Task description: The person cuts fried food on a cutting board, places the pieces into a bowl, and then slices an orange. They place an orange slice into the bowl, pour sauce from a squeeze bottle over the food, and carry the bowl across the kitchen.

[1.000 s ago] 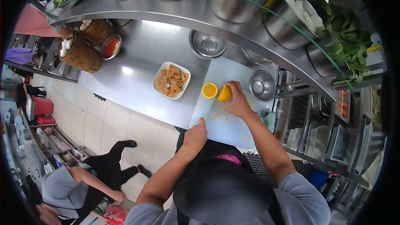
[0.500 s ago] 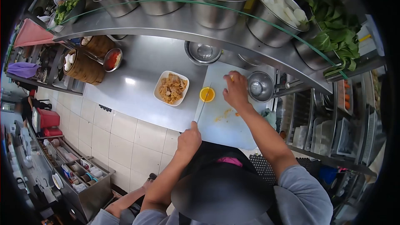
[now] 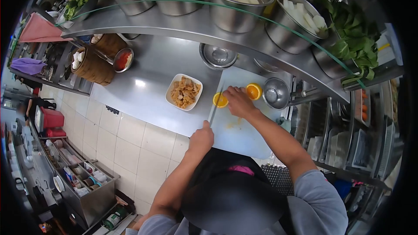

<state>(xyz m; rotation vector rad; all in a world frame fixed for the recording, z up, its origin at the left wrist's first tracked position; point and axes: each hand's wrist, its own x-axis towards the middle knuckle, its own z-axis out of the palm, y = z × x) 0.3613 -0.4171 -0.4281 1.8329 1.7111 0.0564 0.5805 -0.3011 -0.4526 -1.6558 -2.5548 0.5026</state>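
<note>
My left hand is closed round the handle of a knife, whose blade lies over the left orange piece on the pale cutting board. My right hand is beside that piece, its fingertips bent down near the blade; whether they grip the orange is hard to tell. Another cut orange piece rests on the board just right of my right hand, cut face up. Left of the board, a white square bowl holds browned food pieces.
Metal bowls stand right of and behind the board. A shelf with steel pots and leafy greens crosses above the counter. Bamboo steamers and a bowl of red sauce are at the left.
My right hand has moved left to the orange piece by the knife. A second orange piece now shows on the board. The bare arm at the lower left is no longer visible there.
</note>
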